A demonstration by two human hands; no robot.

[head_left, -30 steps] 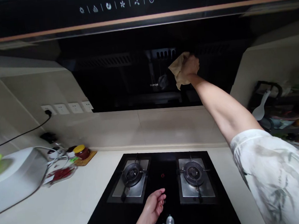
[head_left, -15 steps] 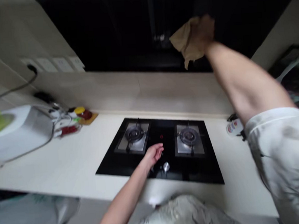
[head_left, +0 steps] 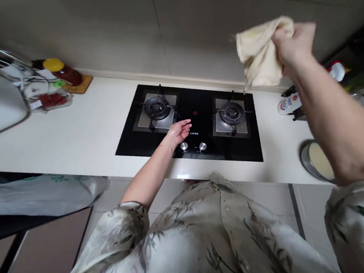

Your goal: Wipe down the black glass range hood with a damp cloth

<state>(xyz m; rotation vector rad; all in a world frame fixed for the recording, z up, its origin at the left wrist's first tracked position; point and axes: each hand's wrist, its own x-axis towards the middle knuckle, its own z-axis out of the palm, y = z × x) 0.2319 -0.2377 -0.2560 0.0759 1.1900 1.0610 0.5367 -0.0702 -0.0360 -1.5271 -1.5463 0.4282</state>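
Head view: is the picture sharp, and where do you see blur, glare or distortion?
Head view: the stove is fairly sharp; the right hand and the cloth in its grip are slightly blurred; the left hand rests clear on the stove; the jars at the left edge are soft; the counter edge bends; small glare at its front edge.

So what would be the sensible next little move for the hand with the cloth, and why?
Probably lower the right hand so the cloth meets the black hob. The cloth hangs bunched in that fist, in the air above the right burner, touching nothing, while the left hand rests open on the glass near the knobs.
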